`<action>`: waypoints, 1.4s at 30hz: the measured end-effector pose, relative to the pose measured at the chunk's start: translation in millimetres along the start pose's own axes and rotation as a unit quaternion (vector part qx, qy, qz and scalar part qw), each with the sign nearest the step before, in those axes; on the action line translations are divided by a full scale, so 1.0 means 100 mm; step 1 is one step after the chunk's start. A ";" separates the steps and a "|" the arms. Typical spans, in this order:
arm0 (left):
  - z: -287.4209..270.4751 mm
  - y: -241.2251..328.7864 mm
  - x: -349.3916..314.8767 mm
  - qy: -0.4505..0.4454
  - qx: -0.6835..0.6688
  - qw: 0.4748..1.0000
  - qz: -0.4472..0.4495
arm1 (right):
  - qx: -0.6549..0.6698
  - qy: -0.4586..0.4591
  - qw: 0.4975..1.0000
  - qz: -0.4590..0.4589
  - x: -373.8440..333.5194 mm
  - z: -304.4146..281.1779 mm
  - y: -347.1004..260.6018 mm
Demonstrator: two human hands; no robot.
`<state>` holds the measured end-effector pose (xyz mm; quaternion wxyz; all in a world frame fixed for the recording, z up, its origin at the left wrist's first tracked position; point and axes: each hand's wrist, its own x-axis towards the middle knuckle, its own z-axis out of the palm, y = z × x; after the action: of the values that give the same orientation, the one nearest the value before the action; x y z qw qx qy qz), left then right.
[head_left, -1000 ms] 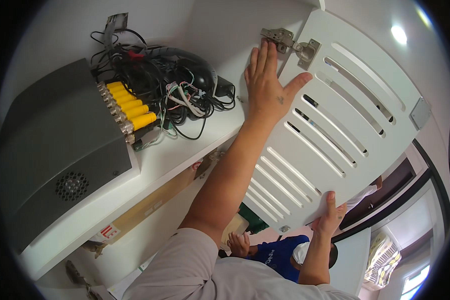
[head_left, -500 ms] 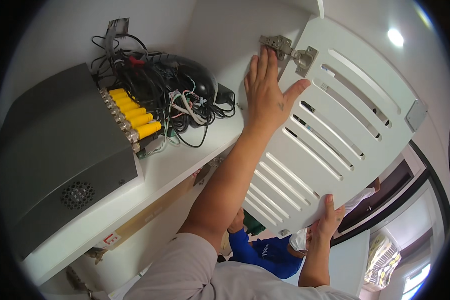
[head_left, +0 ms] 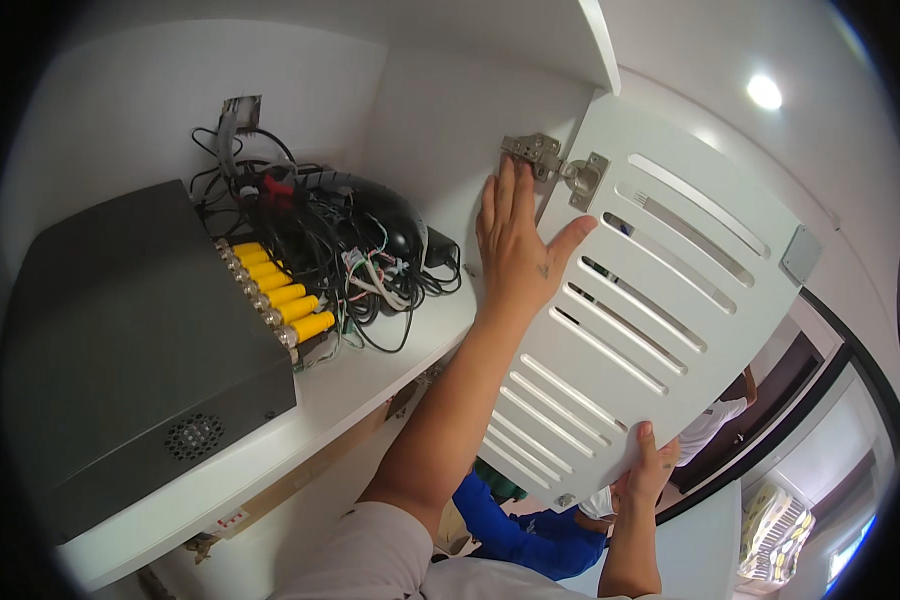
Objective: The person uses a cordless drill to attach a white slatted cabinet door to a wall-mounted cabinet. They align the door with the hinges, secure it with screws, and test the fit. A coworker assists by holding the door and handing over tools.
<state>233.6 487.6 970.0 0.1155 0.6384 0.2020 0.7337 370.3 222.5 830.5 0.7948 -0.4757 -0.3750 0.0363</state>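
Note:
A white slotted cabinet door (head_left: 660, 300) hangs open at a slant on a metal hinge (head_left: 538, 152) fixed to the cabinet's side wall. My left hand (head_left: 520, 250) lies flat against that wall, fingers stretched up and their tips at the hinge's lower side. Its thumb points out to the door's edge. Down at the door's lower right edge, my right hand (head_left: 654, 468) grips the panel, thumb on the near face and the other fingers hidden behind. A metal plate (head_left: 799, 256) sits at the upper right corner of the door, and a small fitting (head_left: 564, 499) at its bottom corner.
On the shelf (head_left: 355, 385) to the left stands a dark grey recorder box (head_left: 120, 330) with yellow connectors (head_left: 295, 308). Tangled black cables (head_left: 310, 220) lie behind it. A person in blue (head_left: 530, 535) is below the door; another in white (head_left: 712, 428) is beyond it.
Cabinet, door and hands all appear lower in the view, with more of the upper shelf showing. Both hands keep their places on the wall and door.

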 end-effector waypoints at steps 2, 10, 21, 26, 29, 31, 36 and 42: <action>0.00 0.02 0.00 0.000 -0.001 1.000 -0.001 | -0.007 0.009 1.000 -0.010 -0.01 0.03 -0.02; 0.03 -0.01 -0.01 -0.010 0.010 1.000 -0.005 | 0.004 0.002 1.000 -0.004 -0.01 0.04 -0.02; 0.06 -0.05 -0.01 0.013 -0.026 1.000 0.011 | 0.006 0.010 1.000 -0.003 -0.03 0.02 0.00; 0.07 -0.05 -0.01 0.012 -0.018 0.999 0.023 | 0.008 0.004 1.000 0.005 -0.05 0.02 -0.03; 0.07 -0.08 -0.02 0.018 -0.011 0.999 0.028 | 0.013 0.008 1.000 0.011 -0.07 0.12 -0.11; 0.07 -0.08 -0.01 0.020 -0.007 0.999 0.029 | 0.009 0.006 1.000 0.013 -0.09 0.15 -0.15; 0.07 -0.06 -0.01 0.017 -0.010 1.000 0.024 | -0.011 0.008 1.000 -0.003 -0.07 0.08 -0.07; 0.03 -0.04 -0.01 0.009 -0.015 1.000 0.013 | -0.023 0.008 1.000 -0.010 -0.05 0.03 -0.01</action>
<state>236.4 491.1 967.9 0.1133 0.6324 0.1837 0.7439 364.0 221.9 829.5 0.7870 -0.4907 -0.3736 0.0160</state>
